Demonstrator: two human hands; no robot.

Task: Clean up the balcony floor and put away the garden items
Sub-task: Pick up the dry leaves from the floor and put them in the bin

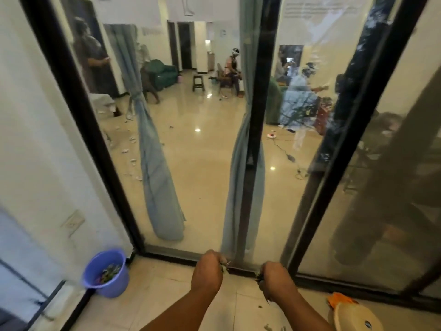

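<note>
left of the left hand (207,271) stands the purple bucket (106,273).

Both hands are held out in front of the sliding door track (241,268), left hand (207,271) left of right hand (278,279). A bucket (106,273) containing debris (108,274) stands on the floor at far left, in the corner beside the wall. A dustpan (353,316) lies on the floor at lower right.

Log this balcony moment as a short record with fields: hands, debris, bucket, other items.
left hand: gripping leaf scraps by the door track
right hand: gripping leaf scraps by the door track
bucket: purple, in the left corner, holds scraps
floor: a few bits remain near the arms
other: orange cloth and cream plastic item, lower right
</note>
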